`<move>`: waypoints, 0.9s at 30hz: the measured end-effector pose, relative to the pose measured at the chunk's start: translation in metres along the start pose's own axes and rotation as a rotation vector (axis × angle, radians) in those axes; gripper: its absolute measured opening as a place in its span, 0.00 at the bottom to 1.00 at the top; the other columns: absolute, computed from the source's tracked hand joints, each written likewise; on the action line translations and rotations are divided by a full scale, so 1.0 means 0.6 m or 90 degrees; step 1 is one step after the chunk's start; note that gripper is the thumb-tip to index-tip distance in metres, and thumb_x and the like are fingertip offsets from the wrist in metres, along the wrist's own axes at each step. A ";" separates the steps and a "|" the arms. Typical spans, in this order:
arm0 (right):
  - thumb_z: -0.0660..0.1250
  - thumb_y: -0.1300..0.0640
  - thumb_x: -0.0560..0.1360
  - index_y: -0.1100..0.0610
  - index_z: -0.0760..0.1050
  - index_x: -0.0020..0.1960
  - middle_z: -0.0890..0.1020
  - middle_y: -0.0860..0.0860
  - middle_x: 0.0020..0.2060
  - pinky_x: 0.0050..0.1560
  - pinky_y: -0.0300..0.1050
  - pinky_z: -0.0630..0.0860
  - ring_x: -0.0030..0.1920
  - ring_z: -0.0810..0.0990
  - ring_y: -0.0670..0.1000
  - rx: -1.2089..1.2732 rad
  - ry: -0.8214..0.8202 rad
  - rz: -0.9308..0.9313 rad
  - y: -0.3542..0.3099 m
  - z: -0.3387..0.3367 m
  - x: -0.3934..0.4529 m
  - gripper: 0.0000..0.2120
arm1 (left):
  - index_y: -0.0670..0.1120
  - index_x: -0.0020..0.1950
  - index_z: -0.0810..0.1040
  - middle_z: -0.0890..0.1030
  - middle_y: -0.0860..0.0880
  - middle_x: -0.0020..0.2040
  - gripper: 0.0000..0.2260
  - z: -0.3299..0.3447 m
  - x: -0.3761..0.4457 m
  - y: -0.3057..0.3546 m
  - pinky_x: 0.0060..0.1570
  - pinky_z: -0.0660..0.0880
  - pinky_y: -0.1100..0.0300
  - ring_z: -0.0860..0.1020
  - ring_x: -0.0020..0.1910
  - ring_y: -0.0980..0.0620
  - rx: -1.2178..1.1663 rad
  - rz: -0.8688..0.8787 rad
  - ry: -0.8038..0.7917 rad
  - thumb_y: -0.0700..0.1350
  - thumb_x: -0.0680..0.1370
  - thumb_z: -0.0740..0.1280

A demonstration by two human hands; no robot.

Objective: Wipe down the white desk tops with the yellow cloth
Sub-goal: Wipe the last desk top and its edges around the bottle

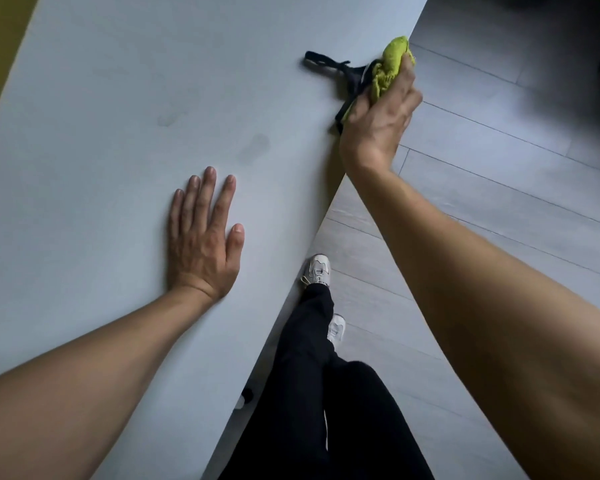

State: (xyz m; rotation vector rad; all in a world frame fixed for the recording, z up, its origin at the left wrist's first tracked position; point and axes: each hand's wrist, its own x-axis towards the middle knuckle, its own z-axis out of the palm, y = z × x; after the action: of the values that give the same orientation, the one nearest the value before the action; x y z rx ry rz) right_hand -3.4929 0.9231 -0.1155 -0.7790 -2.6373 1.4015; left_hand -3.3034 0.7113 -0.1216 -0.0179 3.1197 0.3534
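While left hand (201, 244) lies flat on desk (84, 133); right grip (378, 112) clutches yellow cloth (390, 67)

From my feed I see both forearms bare, no sleeves showing, loose black trousers (312, 393), and white lace-up trainers (317, 270) with pale grey panels.

Yellow cloth (390, 65) bunched, at right edge of white desk top (101, 116); faint smudges, possibly damp, mid-surface.
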 end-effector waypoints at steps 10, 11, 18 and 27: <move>0.60 0.61 0.75 0.54 0.54 0.81 0.64 0.55 0.72 0.74 0.60 0.65 0.73 0.64 0.58 0.039 -0.103 -0.016 0.098 -0.031 -0.404 0.36 | 0.47 0.84 0.62 0.60 0.43 0.84 0.30 0.002 0.001 -0.004 0.82 0.53 0.42 0.59 0.83 0.41 0.000 0.015 0.031 0.52 0.82 0.55; 0.60 0.61 0.75 0.54 0.54 0.81 0.64 0.55 0.72 0.74 0.59 0.64 0.74 0.64 0.58 0.042 -0.113 -0.020 0.105 -0.034 -0.424 0.36 | 0.47 0.84 0.62 0.60 0.42 0.84 0.30 0.002 0.000 -0.004 0.82 0.53 0.42 0.59 0.83 0.40 -0.002 0.016 0.031 0.52 0.81 0.55; 0.62 0.66 0.76 0.57 0.57 0.81 0.67 0.61 0.68 0.73 0.57 0.62 0.68 0.68 0.63 0.037 -0.029 -0.019 0.069 -0.005 -0.274 0.35 | 0.48 0.84 0.61 0.59 0.43 0.84 0.30 0.002 0.001 -0.004 0.82 0.51 0.43 0.58 0.83 0.41 -0.008 0.006 0.032 0.52 0.81 0.56; 0.62 0.62 0.79 0.57 0.57 0.81 0.68 0.58 0.67 0.70 0.57 0.66 0.67 0.70 0.61 0.013 0.022 -0.018 0.050 0.005 -0.190 0.31 | 0.49 0.84 0.61 0.59 0.44 0.84 0.30 0.000 0.000 0.000 0.82 0.50 0.45 0.58 0.83 0.42 0.001 -0.001 0.031 0.51 0.81 0.56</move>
State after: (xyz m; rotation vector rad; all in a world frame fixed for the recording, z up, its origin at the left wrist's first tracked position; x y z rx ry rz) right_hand -3.3822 0.8823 -0.1203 -0.7527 -2.5938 1.3924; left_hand -3.3033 0.7111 -0.1219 -0.0283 3.1682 0.3565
